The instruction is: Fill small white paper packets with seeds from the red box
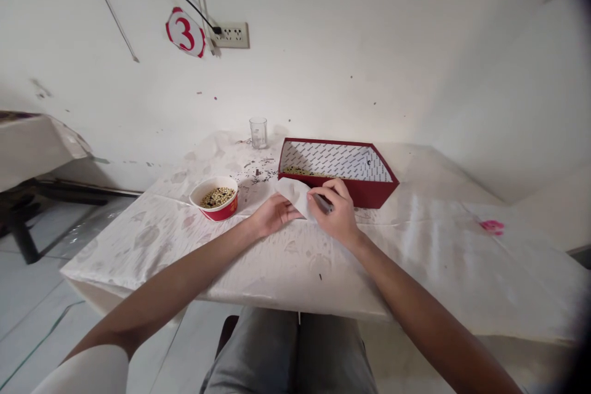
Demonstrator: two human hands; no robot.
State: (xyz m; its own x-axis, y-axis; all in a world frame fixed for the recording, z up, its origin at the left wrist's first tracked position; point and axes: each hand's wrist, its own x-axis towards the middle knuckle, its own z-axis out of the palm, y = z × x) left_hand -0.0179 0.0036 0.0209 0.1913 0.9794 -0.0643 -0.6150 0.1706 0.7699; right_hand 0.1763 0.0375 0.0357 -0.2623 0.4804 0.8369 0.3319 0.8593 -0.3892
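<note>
My left hand rests on the table, its fingers pinching the lower left edge of a white paper sheet. My right hand is closed over the sheet's right side and grips a thin dark object, perhaps a pen; I cannot make it out clearly. Just behind both hands lies a dark red box with a patterned white lining and some seeds along its near inside edge. A red paper bowl of mixed light and dark seeds stands left of my left hand.
A small empty glass stands at the table's far edge by the wall. Dark specks are scattered between glass and bowl. The table wears a white plastic cover, with a pink mark at right. Another table stands far left.
</note>
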